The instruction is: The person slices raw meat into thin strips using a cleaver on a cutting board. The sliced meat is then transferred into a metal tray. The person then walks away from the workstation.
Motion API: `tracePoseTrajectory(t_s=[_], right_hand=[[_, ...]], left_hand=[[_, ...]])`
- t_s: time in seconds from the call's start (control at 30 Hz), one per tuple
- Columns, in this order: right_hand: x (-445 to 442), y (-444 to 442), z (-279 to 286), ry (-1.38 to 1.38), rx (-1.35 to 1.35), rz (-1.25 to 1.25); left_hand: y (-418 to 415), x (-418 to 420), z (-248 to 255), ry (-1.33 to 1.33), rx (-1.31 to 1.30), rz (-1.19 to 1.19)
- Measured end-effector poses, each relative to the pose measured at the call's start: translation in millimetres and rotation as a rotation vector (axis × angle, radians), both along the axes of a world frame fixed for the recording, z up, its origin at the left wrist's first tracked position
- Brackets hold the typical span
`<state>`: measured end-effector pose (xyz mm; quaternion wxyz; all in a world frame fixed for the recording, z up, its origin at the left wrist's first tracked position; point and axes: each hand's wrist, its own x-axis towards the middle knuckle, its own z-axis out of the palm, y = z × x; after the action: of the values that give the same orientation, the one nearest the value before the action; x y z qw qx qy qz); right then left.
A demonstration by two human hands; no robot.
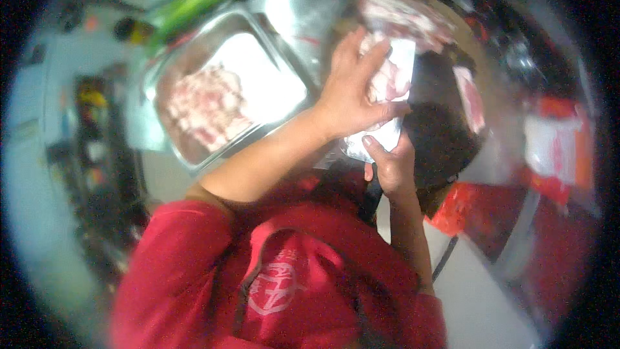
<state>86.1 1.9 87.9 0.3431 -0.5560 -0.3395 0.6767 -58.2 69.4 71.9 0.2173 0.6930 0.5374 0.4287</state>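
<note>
My left hand point(356, 89) spreads over pale pink pieces of meat point(387, 80) and holds them on a broad, shiny flat blade that looks like a cleaver point(406, 55). My right hand point(396, 162) grips the near end of the cleaver, its thumb on the metal; the handle is mostly hidden. Both hands are above the near left side of a round, dark chopping block point(436, 126). A larger slab of raw meat point(407, 14) lies at the block's far side. One strip of meat point(470, 99) is on its right edge.
Left of my hands stands a rectangular metal tray point(286, 70) holding a heap of cut meat point(208, 106). Behind it is a long green vegetable point(203, 0). A red plastic bag point(453, 208) and a white-and-red package point(554, 148) are at the right. Much is blurred.
</note>
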Motion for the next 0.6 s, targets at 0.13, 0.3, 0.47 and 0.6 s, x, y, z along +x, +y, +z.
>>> tracePoseTrajectory(t_s=[0.13,0.3,0.47,0.6], right_hand=[[-62.0,27.4,12.0,0.012,-0.022,0.346],[-123.5,33.4,-0.7,-0.014,0.103,0.713],[-100.5,30.6,-4.3,-0.033,0.029,0.656],[-29.0,35.3,10.6,-0.198,0.049,0.459]], left_hand=[[-28.7,-79.5,4.2,0.372,0.210,0.124],[-73.9,-168.0,-6.7,0.611,0.128,0.426],[-97.4,-213.9,-52.7,0.841,-0.382,0.659],[-79.9,-202.6,-52.3,0.788,-0.205,0.625]])
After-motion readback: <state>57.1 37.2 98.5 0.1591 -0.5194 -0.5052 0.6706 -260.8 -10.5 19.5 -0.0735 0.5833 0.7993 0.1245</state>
